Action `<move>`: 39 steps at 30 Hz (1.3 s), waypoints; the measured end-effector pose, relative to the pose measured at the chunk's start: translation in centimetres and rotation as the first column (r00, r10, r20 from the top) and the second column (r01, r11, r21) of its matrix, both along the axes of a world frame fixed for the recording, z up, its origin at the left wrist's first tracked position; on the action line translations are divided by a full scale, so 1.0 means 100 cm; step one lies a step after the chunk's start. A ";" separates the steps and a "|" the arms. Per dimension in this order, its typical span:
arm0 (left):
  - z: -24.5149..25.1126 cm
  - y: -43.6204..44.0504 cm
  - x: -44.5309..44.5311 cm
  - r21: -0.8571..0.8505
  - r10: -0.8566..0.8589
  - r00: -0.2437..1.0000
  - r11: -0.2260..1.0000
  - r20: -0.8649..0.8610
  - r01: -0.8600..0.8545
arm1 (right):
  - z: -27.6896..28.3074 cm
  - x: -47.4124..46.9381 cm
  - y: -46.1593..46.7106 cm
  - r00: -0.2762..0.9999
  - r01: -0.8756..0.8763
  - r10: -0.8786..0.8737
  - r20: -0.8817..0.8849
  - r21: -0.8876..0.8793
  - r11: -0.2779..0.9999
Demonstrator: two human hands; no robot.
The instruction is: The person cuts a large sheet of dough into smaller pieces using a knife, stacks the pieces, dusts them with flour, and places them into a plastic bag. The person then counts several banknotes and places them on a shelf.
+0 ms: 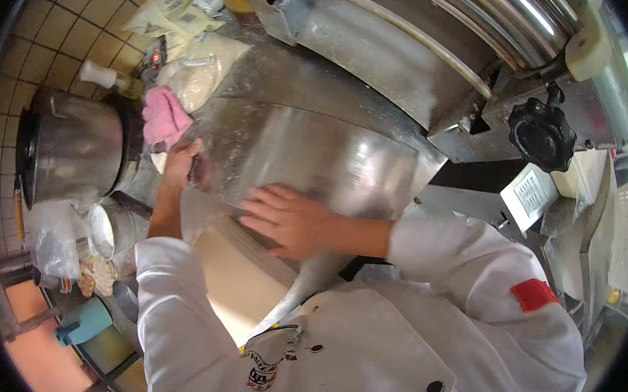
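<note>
My right hand [291,220] lies palm down with fingers spread at the near edge of a shiny steel work surface [309,146]. At that surface's left edge is my left hand [179,163], its fingers partly curled. Blur there hides whether it holds anything. A translucent, pale sheet-like piece [198,212] hangs just below my left hand; whether they touch cannot be made out. A pink cloth [164,116] lies just beyond that hand. Below the near edge is a smooth cream-coloured surface [236,270], partly covered by my sleeves and jacket.
A machine with polished steel rollers [521,4] and a black knob [541,134] borders the far right. On the left stand a large steel pot [74,149], a metal canister [107,228] and a turquoise jug [87,322]. A bag of pale powder [202,66] sits at the back.
</note>
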State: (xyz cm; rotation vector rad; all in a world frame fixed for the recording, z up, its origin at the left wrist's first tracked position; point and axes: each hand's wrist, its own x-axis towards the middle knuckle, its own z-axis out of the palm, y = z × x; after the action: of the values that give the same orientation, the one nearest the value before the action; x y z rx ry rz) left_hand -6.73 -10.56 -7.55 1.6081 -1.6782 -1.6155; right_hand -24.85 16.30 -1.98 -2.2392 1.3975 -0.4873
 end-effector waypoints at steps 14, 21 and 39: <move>0.094 0.083 0.176 -0.328 0.026 0.994 0.945 0.106 0.010 | 0.008 -0.050 0.033 0.937 0.339 -0.309 0.163 -0.204 0.918; 0.073 0.222 0.312 -0.242 0.376 0.925 0.893 -0.055 -0.378 | -0.026 0.077 -0.034 0.695 0.331 -0.410 0.591 0.244 0.912; -0.026 0.239 0.299 0.149 0.501 0.476 0.786 -0.723 -0.600 | -0.061 0.113 -0.069 0.359 -0.066 -0.572 0.737 0.632 0.773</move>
State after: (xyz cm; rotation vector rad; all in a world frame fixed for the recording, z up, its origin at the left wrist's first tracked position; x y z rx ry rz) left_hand 23.16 13.39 -10.19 1.0152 -0.6894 -1.4489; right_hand -13.57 9.44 -8.11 -0.8596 1.0262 -1.0506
